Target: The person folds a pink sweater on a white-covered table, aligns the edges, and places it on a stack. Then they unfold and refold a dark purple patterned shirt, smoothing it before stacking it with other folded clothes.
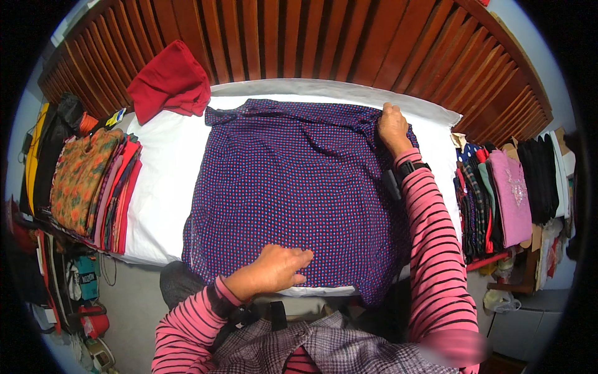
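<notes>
A dark blue shirt (289,196) with small red and light dots lies spread on a white cloth (161,187). Its upper edge is bunched in folds, and its lower right part hangs over the near edge. My right hand (393,127) is at the shirt's upper right corner, fingers curled on the fabric. Low over the near part of the shirt is my left hand (275,270), thumb and fingers apart, with nothing visible in it; whether it touches the fabric is unclear.
A crumpled red cloth (170,84) lies at the far left against a slatted wooden headboard (299,39). Folded clothes (86,182) stand stacked at the left. More folded garments (511,196) line the right side. A plastic bag (501,300) sits at the lower right.
</notes>
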